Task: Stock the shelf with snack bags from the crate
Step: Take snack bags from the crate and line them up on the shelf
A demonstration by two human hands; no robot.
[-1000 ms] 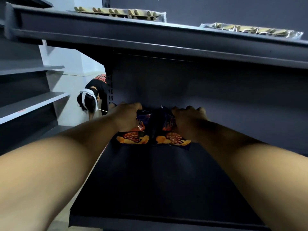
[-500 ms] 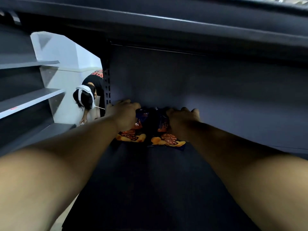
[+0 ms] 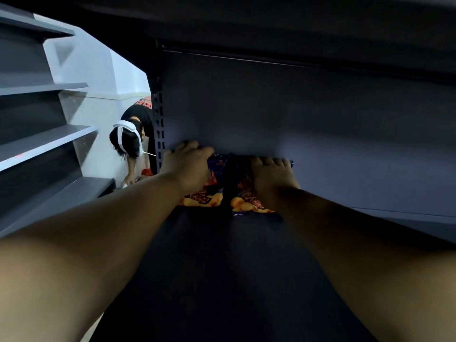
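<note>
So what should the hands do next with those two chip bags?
Probably let go and draw back. The left snack bag and right snack bag already lie side by side against the shelf's back panel, under the left hand and right hand.

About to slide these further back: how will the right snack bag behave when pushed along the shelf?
The right snack bag looks like a glossy, puffy film pack, so it should probably slide easily and weigh little. It will likely crumple rather than stay stiff under the right hand. The pictured chips suggest fragile contents, so press lightly.
</note>
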